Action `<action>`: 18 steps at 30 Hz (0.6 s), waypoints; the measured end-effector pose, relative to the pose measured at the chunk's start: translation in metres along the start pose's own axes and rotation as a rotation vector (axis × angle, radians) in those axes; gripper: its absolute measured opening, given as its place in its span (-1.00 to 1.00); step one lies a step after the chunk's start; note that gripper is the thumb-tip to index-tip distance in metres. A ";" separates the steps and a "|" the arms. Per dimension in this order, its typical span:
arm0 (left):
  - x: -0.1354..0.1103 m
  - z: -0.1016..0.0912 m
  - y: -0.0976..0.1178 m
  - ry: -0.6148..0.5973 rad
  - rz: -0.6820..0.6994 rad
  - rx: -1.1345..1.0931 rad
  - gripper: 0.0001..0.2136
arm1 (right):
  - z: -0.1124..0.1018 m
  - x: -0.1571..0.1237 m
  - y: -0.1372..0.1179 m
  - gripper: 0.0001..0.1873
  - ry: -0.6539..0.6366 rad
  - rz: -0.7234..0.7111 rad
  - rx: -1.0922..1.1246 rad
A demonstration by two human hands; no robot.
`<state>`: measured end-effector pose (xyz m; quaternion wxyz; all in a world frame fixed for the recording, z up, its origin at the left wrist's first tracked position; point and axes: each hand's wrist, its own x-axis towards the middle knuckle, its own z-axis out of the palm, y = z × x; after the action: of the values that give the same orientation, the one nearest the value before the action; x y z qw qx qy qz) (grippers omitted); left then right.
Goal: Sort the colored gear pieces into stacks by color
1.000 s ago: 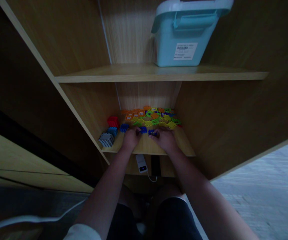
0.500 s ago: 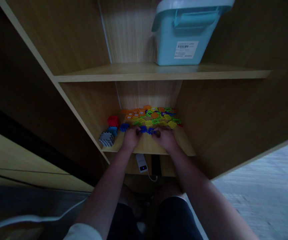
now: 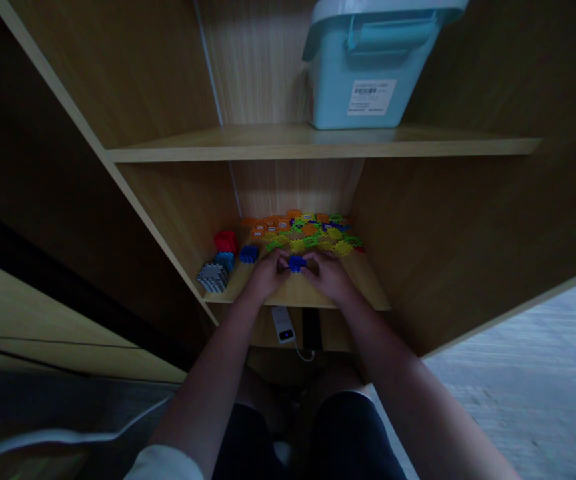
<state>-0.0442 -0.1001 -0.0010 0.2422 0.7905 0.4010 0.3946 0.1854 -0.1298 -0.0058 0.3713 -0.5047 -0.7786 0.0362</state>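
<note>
Between my two hands, just above or on the lower shelf, are dark blue toothed puzzle pieces (image 3: 297, 264), brought together so that I cannot tell them apart. My left hand (image 3: 269, 272) pinches their left side. The fingers of my right hand (image 3: 329, 272) are closed on the right side. Left of my hands stands a blue block of toothed pieces (image 3: 249, 254). Beyond my fingers spreads a flat layer of loose orange, green and yellow toothed pieces (image 3: 309, 230).
At the shelf's left are a red block (image 3: 226, 242), a light blue block (image 3: 225, 261) and a grey block (image 3: 213, 277). A lidded turquoise bin (image 3: 358, 73) stands on the upper shelf (image 3: 268, 143). Below lie a white power bank (image 3: 283, 325) with a cable and a black flat object (image 3: 312, 330).
My hands have come closer together. The blue pieces, apart before with one in each hand, now meet between my fingers.
</note>
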 end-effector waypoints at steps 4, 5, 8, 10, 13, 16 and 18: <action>0.001 0.001 -0.002 0.005 0.004 -0.021 -0.62 | 0.000 0.000 0.000 -0.74 -0.019 -0.011 -0.001; 0.001 0.001 -0.002 0.008 0.001 -0.024 -0.62 | 0.000 0.000 -0.001 -0.74 -0.023 -0.013 -0.006; 0.001 0.002 -0.004 0.009 -0.004 -0.042 -0.61 | -0.002 0.001 -0.002 -0.80 -0.040 -0.030 -0.036; 0.002 0.002 -0.005 0.008 -0.005 -0.055 -0.61 | -0.003 0.001 -0.004 -0.86 -0.050 -0.044 -0.046; 0.002 0.003 -0.006 0.011 0.000 -0.056 -0.61 | -0.006 0.001 -0.006 -0.87 -0.059 -0.049 -0.052; 0.002 0.002 -0.005 0.008 0.008 -0.051 -0.63 | -0.007 0.001 -0.009 -0.86 -0.067 -0.044 -0.071; 0.002 0.002 -0.004 0.005 0.010 -0.049 -0.64 | -0.007 0.001 -0.010 -0.86 -0.071 -0.040 -0.076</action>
<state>-0.0439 -0.0968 -0.0038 0.2586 0.7853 0.3877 0.4075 0.1819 -0.1362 0.0044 0.3246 -0.5010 -0.8021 0.0171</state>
